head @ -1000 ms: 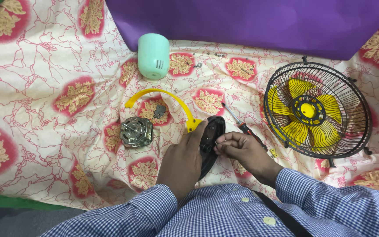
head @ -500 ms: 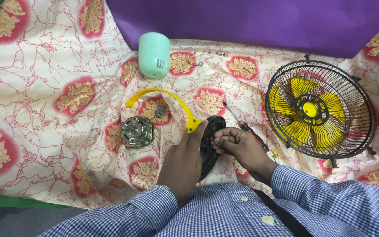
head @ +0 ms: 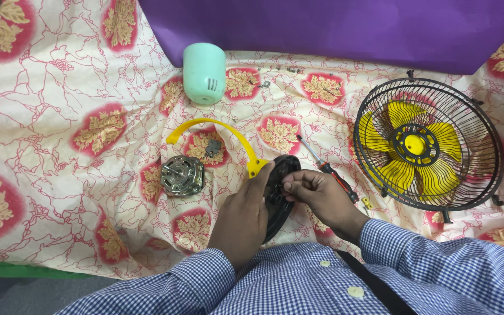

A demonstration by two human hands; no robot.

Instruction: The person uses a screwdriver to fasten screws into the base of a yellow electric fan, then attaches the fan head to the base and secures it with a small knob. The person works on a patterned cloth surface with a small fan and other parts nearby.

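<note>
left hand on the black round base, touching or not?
Touching. The head view shows the left hand laid flat against the black round base, fingertips over its upper rim, no gap between them.

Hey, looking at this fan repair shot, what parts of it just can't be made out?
All in the head view:
- What the right hand pinches against the black round part: too small, covered by fingertips.
- Most of that black part: hidden behind the left hand.
- Small hardware near the mint green cover: too tiny to identify.
- Screwdriver handle end: hidden under the right hand.
</note>
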